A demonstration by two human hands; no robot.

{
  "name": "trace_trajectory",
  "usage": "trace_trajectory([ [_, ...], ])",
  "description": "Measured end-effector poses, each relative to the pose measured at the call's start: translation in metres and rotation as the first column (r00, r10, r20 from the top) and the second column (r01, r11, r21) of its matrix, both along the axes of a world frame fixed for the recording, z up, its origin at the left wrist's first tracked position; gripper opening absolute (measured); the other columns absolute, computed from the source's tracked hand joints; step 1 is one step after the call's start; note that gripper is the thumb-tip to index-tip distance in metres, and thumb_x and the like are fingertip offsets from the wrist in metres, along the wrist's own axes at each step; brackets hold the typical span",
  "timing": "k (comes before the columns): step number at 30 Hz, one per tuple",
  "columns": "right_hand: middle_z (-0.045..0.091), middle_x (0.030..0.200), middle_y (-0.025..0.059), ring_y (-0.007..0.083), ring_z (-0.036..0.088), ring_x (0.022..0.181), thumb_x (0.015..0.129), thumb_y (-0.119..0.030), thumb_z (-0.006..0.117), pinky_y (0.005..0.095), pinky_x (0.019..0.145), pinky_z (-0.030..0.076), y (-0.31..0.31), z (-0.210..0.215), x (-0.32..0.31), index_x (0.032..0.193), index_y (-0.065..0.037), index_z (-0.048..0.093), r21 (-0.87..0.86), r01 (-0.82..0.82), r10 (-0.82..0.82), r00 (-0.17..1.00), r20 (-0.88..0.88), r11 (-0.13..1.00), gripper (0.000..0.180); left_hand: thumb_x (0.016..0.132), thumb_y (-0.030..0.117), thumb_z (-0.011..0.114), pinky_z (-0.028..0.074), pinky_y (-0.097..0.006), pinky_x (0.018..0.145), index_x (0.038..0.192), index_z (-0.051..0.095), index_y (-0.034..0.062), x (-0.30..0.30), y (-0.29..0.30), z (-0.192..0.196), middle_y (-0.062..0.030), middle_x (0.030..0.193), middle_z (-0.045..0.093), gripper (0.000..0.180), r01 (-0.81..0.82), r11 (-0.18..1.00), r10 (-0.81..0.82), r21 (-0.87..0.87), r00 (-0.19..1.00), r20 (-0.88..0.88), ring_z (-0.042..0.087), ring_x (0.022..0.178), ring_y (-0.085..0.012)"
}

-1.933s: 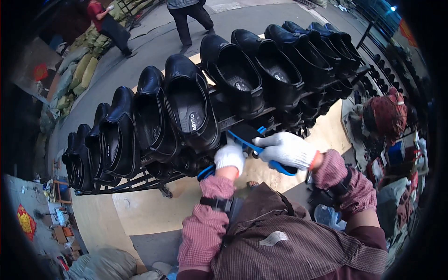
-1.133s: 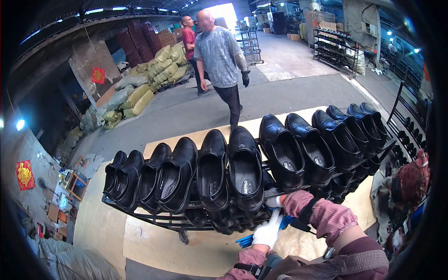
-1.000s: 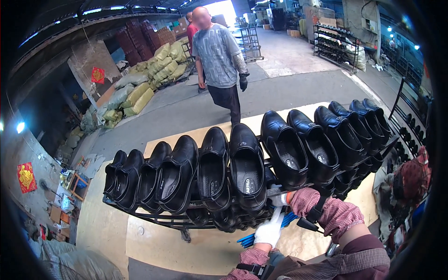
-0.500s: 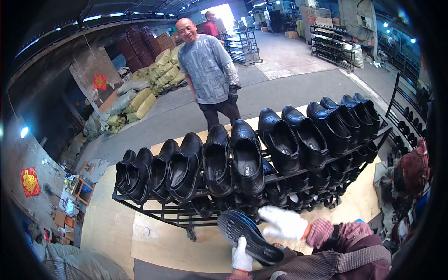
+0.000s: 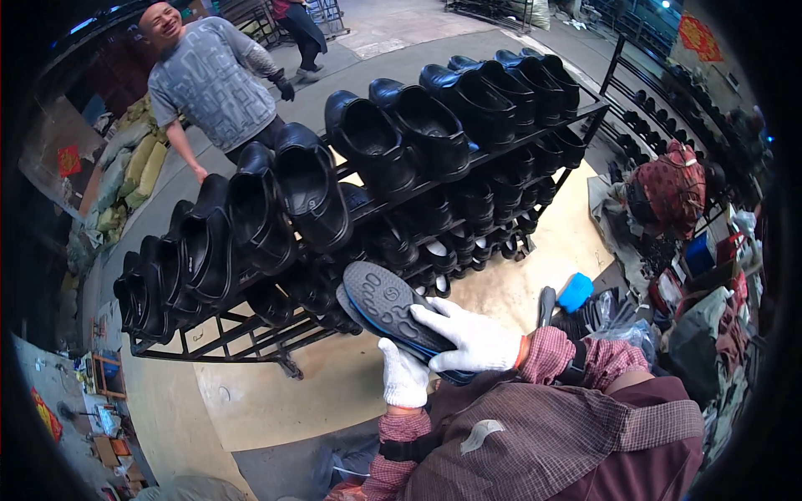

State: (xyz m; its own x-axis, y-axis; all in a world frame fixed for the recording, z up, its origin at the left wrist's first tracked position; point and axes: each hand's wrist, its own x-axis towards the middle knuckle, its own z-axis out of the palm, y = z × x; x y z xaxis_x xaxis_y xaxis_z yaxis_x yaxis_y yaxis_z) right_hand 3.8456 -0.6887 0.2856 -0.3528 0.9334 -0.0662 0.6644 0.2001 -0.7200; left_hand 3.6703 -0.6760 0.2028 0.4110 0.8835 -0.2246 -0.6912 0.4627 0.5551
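Note:
A small stack of black shoe insoles (image 5: pixel 380 296) with blue edges lies between my two white-gloved hands, tilted over my lap. My left hand (image 5: pixel 405 376) grips the stack at its lower left edge, thumb upward; some of its fingers are hidden underneath. From the right, my right hand (image 5: pixel 480 336) lies over the top insole, its fingers curled across the textured face. Just beyond the insoles stands a black metal rack (image 5: pixel 242 354), with rows of black leather shoes (image 5: pixel 311 188) on its tiers.
Past the rack a person in a grey patterned shirt (image 5: pixel 219 79) faces me, with another person's legs (image 5: pixel 301 33) farther back. At right lie a blue object (image 5: pixel 575 292), plastic bags (image 5: pixel 631 338) and a red patterned bundle (image 5: pixel 668 190). Yellow sacks (image 5: pixel 144 171) are piled at far left.
My right hand, apart from the insoles before, now rests on them. The insoles have turned and come up between both hands. My view has swung to the right and down.

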Motion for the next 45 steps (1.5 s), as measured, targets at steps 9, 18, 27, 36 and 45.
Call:
trace_trajectory([
  [9, 0.03, 0.162, 0.0245, 0.031, 0.032, 0.149, 0.09, -0.029, 0.069, 0.0389, 0.121, 0.028, 0.007, -0.003, 0.064, 0.155, 0.0, 0.034, -0.364, -0.056, -0.191, 0.772, -0.607, 0.93, 0.079, 0.099, 0.051, 0.058, 0.036, -0.047, 0.119, 0.154, 0.033, 0.0039, 0.028, 0.012, -0.005, -0.0146, 0.155, 0.043, 0.076, 0.041, 0.999, -0.043, -0.026, 0.996, -0.075, 0.045, 0.14, -0.0306],
  [18, 0.025, 0.164, 0.0246, 0.0299, 0.022, 0.154, 0.072, -0.024, 0.081, 0.036, 0.124, 0.018, 0.014, -0.023, 0.186, 0.159, 0.004, 0.017, -0.31, 0.302, -0.423, 0.771, -0.477, 0.901, 0.111, 0.097, 0.025, 0.064, 0.053, -0.041, 0.095, 0.15, 0.043, 0.0094, 0.071, 0.078, 0.011, -0.0153, 0.134, 0.063, 0.059, 0.412, 0.872, 0.114, 0.263, 0.352, -0.929, 0.066, 0.113, -0.032],
  [27, 0.06, 0.103, 0.0213, 0.0341, 0.063, 0.095, 0.078, -0.033, 0.074, 0.0404, 0.087, 0.049, 0.005, -0.014, 0.238, 0.147, -0.011, 0.052, -0.176, 0.364, -0.382, 0.921, -0.082, 0.915, 0.076, 0.093, 0.045, 0.062, 0.053, -0.049, 0.087, 0.146, 0.049, 0.0209, 0.112, 0.095, 0.031, -0.017, 0.121, 0.066, 0.06, 0.801, 0.595, 0.342, 0.068, -0.176, -0.923, 0.066, 0.103, -0.0398],
  [36, 0.062, 0.097, 0.02, 0.0374, 0.066, 0.087, 0.082, -0.029, 0.072, 0.0435, 0.076, 0.053, 0.01, -0.016, 0.203, 0.136, -0.013, 0.063, -0.243, 0.206, -0.181, 0.976, 0.118, 0.948, 0.057, 0.092, 0.043, 0.064, 0.053, -0.047, 0.09, 0.145, 0.051, 0.0211, 0.059, 0.055, 0.001, -0.0152, 0.127, 0.065, 0.058, 0.618, 0.765, 0.116, -0.181, -0.408, -0.906, 0.066, 0.108, -0.0381],
  [45, 0.063, 0.101, 0.0191, 0.0366, 0.067, 0.089, 0.082, -0.033, 0.076, 0.044, 0.075, 0.055, 0.022, -0.036, 0.124, 0.136, -0.014, 0.063, -0.23, 0.073, -0.012, 0.967, 0.255, 0.97, 0.059, 0.094, 0.036, 0.064, 0.054, -0.046, 0.088, 0.14, 0.052, 0.018, -0.004, -0.006, -0.02, -0.0163, 0.125, 0.065, 0.052, 0.457, 0.877, -0.005, -0.148, -0.299, -0.954, 0.067, 0.104, -0.038],
])
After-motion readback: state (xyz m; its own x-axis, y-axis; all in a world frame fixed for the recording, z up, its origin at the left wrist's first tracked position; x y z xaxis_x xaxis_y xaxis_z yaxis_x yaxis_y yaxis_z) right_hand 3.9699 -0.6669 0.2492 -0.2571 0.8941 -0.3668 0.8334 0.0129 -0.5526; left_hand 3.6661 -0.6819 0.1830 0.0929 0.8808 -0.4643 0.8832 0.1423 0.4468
